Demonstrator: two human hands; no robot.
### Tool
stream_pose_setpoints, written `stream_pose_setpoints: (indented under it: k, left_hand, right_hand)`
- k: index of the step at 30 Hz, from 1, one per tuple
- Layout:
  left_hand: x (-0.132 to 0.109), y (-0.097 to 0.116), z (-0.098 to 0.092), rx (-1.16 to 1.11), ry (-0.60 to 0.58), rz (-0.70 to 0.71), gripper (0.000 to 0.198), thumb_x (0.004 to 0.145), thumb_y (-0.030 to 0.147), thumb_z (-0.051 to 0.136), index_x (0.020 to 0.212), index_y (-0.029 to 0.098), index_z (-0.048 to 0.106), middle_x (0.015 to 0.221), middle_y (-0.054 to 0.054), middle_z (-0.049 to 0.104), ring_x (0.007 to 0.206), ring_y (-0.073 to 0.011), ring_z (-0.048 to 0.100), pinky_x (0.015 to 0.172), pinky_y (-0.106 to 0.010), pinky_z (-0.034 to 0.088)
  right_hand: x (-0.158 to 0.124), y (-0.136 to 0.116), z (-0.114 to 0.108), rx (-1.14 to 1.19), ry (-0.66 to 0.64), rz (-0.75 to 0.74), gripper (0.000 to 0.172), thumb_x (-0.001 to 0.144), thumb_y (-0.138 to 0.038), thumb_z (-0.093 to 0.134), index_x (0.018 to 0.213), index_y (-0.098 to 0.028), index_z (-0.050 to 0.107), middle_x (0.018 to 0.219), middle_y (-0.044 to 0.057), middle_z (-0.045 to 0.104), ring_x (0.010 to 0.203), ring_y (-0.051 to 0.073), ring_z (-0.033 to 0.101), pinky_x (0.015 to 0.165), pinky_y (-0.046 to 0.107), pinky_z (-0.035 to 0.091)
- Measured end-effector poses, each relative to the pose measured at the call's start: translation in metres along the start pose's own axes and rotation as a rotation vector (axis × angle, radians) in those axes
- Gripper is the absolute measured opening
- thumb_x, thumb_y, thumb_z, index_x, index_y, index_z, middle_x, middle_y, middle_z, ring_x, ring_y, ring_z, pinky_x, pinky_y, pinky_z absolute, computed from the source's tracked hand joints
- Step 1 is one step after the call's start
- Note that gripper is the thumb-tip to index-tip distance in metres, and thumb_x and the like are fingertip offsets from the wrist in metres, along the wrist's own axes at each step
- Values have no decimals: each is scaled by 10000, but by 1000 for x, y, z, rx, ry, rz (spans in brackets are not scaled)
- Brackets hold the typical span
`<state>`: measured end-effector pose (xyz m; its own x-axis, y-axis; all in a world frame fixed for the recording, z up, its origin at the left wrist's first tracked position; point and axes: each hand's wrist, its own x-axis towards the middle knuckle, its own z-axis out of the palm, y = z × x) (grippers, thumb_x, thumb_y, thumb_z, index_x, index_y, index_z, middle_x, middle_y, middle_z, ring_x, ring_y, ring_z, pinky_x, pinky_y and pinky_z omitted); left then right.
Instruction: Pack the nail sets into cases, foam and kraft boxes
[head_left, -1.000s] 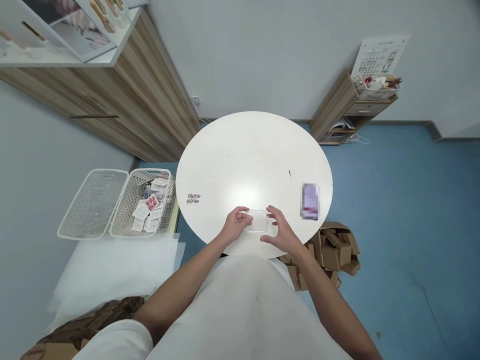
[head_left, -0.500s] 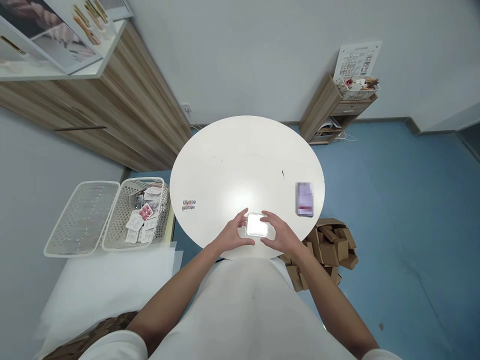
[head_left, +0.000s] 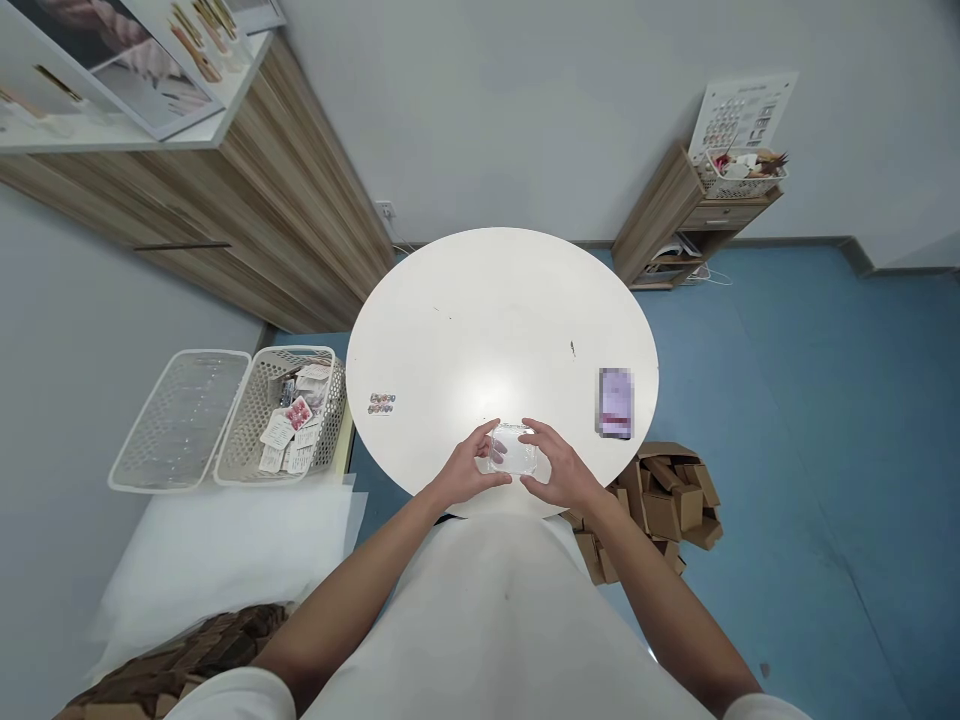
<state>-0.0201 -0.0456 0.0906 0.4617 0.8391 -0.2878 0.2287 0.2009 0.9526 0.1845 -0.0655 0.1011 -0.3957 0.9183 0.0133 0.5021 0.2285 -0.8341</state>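
Observation:
A small clear plastic case [head_left: 514,452] is held between my two hands above the near edge of the white oval table [head_left: 495,290]. My left hand [head_left: 471,468] grips its left side, with some fingers showing through the clear plastic. On the right side, my right hand [head_left: 556,466] holds it with thumb and fingers curved around the edge. A set of small coloured nail tips [head_left: 381,404] lies on the table's left part. Near the right edge rests a purple phone-shaped object [head_left: 616,403], blurred by pixelation.
Left of the table stands a white basket [head_left: 281,425] of packets, with an open lid-like basket [head_left: 180,420] beside it. Cardboard boxes [head_left: 675,500] sit on the floor at the right. A wooden cabinet [head_left: 300,200] and a small shelf [head_left: 694,225] stand by the wall.
The bright glare on the clear case has faded, so fingers show through it. Both hands keep their grip in nearly the same place. The view has shifted slightly.

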Motion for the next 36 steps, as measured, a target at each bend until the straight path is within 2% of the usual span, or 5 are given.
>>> stream_pose_setpoints:
  k: [15, 24, 27, 31, 36]
  left_hand:
    - [-5, 10, 13, 132, 89, 80, 739, 581, 304, 720, 1238, 273, 383, 838, 3, 556, 749, -140, 531, 741, -298, 430]
    - [-10, 8, 8, -327, 60, -89, 806, 658, 271, 677, 1329, 271, 231, 931, -45, 576, 806, -142, 582, 741, -306, 452]
    - [-12, 0, 4, -344, 68, -154, 632, 688, 306, 644, 1255, 234, 374, 829, -20, 589, 745, -126, 587, 745, -308, 448]
    - [-14, -10, 5, -247, 94, -166, 396, 674, 345, 653, 1017, 174, 556, 775, -23, 593, 691, -120, 576, 697, -287, 456]
    - [-18, -15, 9, -187, 96, -117, 324, 684, 343, 639, 946, 162, 582, 772, -38, 605, 684, -117, 570, 678, -273, 455]
  right_hand:
    - [4, 3, -15, 96, -11, -43, 492, 543, -242, 679, 999, -247, 493, 1107, 104, 492, 1070, 289, 475, 821, 432, 425]
    - [17, -3, -16, 270, -13, 25, 450, 553, -228, 682, 969, -253, 510, 1081, 78, 511, 1039, 248, 495, 826, 379, 428]
    - [13, -2, -18, 283, -37, 39, 458, 571, -252, 688, 998, -249, 524, 1124, 83, 509, 1049, 246, 493, 853, 388, 414]
    - [13, -2, -19, 358, -83, 157, 382, 686, -397, 617, 1024, -236, 539, 1041, 63, 570, 952, 217, 549, 829, 377, 427]
    - [23, 4, -8, 479, 100, 448, 425, 794, -568, 377, 791, -198, 586, 837, 35, 594, 723, 169, 596, 731, 349, 457]
